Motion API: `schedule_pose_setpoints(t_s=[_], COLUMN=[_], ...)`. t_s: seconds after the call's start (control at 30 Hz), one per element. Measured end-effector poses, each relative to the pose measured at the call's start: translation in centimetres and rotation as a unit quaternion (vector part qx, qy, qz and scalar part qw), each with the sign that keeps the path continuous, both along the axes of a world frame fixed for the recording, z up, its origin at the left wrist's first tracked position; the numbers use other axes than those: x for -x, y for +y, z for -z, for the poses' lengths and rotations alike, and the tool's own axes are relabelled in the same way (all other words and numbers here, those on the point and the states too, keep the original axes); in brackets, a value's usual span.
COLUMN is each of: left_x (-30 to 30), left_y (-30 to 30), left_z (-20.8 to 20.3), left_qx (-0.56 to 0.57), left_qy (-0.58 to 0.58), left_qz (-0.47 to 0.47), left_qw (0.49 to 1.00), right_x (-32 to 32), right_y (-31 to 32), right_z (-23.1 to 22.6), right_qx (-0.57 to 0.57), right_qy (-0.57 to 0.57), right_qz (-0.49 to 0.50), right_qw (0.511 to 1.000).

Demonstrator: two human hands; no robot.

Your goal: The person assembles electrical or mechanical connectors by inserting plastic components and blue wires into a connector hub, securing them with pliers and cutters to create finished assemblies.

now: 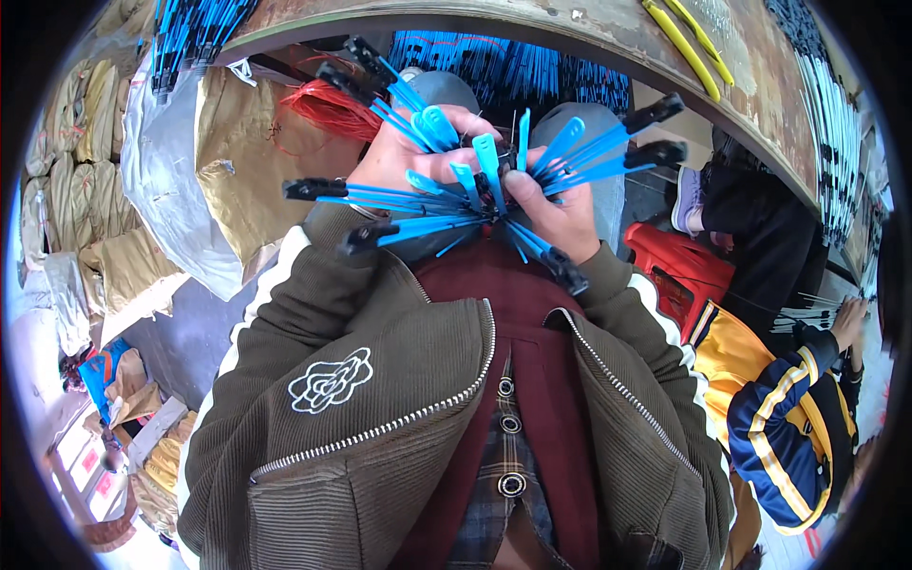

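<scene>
Above my lap I hold a spoked assembly of blue rods (408, 201), which resembles an umbrella frame. Its rods fan out from a dark hub (494, 211) and carry black plastic pieces at their outer ends. Several flat blue tabs with small holes stand up around the middle. My left hand (394, 152) is closed around the rods on the left side, its fingers reaching in behind the tabs. On the right, my right hand (562, 214) grips the assembly with its thumb pressed close to the hub. Rods and tabs partly hide the fingertips of both hands.
A worn wooden table (532, 19) curves ahead, with a yellow-handled tool (686, 43) on it. Blue rods (494, 66) lie beneath its edge; white rods (826, 133) hang at right. Red strands (328, 112) and wrapped bundles (237, 171) are left. A co-worker (784, 418) sits right.
</scene>
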State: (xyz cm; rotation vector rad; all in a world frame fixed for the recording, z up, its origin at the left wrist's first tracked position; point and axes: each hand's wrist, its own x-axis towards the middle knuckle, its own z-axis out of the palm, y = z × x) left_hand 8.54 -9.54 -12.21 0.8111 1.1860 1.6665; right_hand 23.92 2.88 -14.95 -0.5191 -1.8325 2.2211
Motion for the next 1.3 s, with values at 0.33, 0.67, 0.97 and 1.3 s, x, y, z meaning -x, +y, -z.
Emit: schedule_pose_setpoints(t_s=[0.33,0.67,0.97,1.3], left_x=[0.2,1.9,0.1,1.7], left_y=[0.8,2.0,1.7,4.2], left_z=[-1.0,-0.8,-2.0,-6.7], left_qx=[0.023,-0.075,-0.017,-0.061], left_qy=[0.014,0.208,0.176,0.249], left_qz=[0.027,0.206,0.012,0.121], left_qw=[0.999,0.953,0.984,0.959], right_x=[-0.5,-0.4,0.3,1.7], right_y=[0.4,-0.1,0.1,5.7], right_z=[0.8,0.6,-1.2,-3.6], right_qx=[-0.212,-0.139,-0.082,-0.157], right_qy=[0.115,0.003,-0.005,0.176], right_qz=[-0.064,0.051,0.047,-0.116], right_qw=[0.968,0.989,0.995,0.965])
